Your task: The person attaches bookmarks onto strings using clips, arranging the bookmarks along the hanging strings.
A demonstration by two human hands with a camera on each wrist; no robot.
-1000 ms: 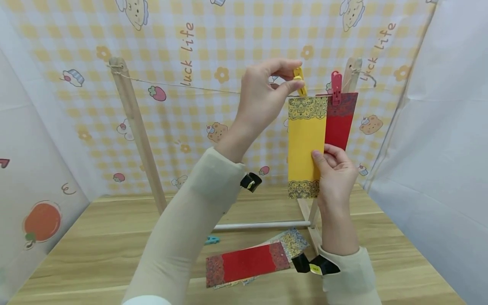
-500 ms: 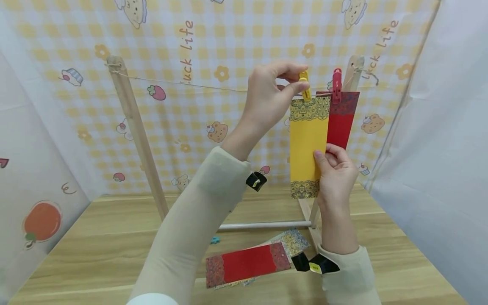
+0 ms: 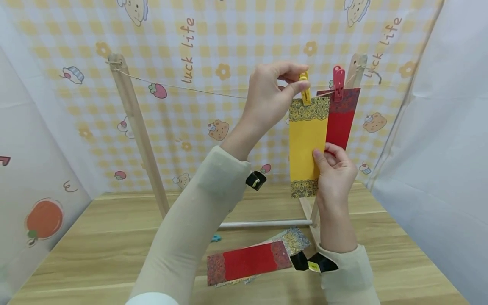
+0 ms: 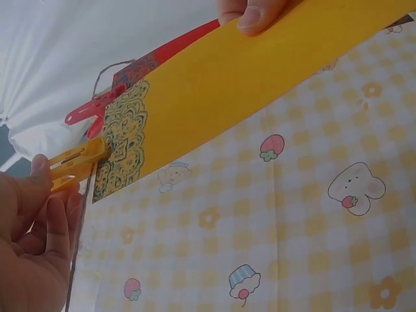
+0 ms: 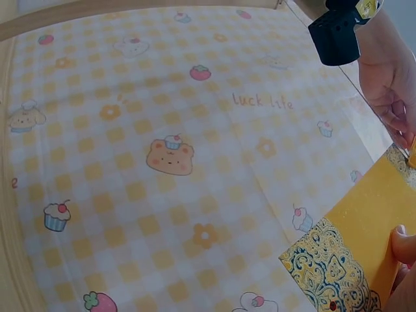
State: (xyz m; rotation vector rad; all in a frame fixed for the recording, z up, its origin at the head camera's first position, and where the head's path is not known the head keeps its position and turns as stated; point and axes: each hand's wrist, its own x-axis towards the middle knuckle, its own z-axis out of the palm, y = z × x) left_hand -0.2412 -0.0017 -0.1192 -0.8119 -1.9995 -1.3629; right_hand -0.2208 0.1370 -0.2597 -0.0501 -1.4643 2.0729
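Note:
My left hand (image 3: 268, 91) pinches a yellow clothespin (image 3: 306, 94) between thumb and fingers. The clothespin's tip overlaps the top edge of a yellow card (image 3: 306, 144) with patterned bands at both ends, right at the string (image 3: 190, 89). Lower down, my right hand (image 3: 337, 173) holds this card by its right edge, thumb in front. In the left wrist view the clothespin (image 4: 81, 159) lies over the card's patterned end. Behind it to the right, a red card (image 3: 339, 127) hangs from the string under a pink-red clothespin (image 3: 338, 82).
The string runs between two wooden posts (image 3: 139, 127), joined low down by a white rod (image 3: 267, 223). On the table (image 3: 95, 245) lies a red card (image 3: 249, 262) over other patterned cards (image 3: 295, 240). A teal clothespin (image 3: 216, 238) shows beside my left sleeve.
My left hand has moved slightly right, and the yellow clothespin now sits lower over the card's top edge. My right hand keeps its hold on the yellow card.

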